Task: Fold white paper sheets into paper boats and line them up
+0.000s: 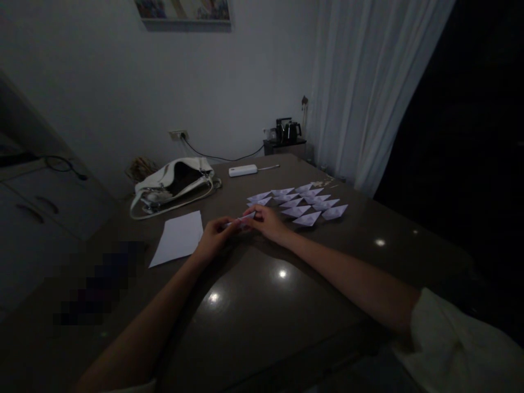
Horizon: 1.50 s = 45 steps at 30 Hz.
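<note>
Between my two hands is a small folded white paper, partly covered by my fingers; its exact shape is hard to make out. My left hand pinches its left end, and my right hand grips the right end, with the fingertips close together. Just beyond and to the right of my right hand, several white folded paper boats stand in rows on the dark table. White paper sheets lie flat to the left of my left hand.
An open white handbag rests at the table's back left. A white power strip or similar device with a short cord lies at the back. Small pale scraps are behind the boats. A black kettle stands past the far edge.
</note>
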Each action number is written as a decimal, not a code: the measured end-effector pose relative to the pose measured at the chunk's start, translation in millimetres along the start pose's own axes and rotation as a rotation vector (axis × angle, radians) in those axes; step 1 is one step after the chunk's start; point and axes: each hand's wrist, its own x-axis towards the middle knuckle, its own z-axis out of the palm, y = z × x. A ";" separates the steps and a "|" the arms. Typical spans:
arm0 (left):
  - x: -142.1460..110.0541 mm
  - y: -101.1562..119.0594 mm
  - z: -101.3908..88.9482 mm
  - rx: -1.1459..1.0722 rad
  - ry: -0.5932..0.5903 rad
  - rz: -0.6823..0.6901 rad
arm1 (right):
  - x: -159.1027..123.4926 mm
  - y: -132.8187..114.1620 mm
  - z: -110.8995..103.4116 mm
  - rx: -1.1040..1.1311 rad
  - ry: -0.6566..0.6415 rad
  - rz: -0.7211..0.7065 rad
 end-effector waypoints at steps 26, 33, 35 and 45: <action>3.0 -1.2 -0.7 0.079 0.129 0.026 | 3.3 6.1 0.6 0.082 0.004 0.117; 0.3 3.0 1.3 0.039 0.118 0.023 | 1.3 6.1 0.1 0.025 -0.009 0.072; 0.3 2.6 1.3 0.035 0.123 0.016 | 1.0 5.2 0.3 0.013 -0.006 0.067; 0.7 0.8 1.7 0.027 0.122 0.031 | -0.4 2.2 2.0 -0.001 0.024 0.053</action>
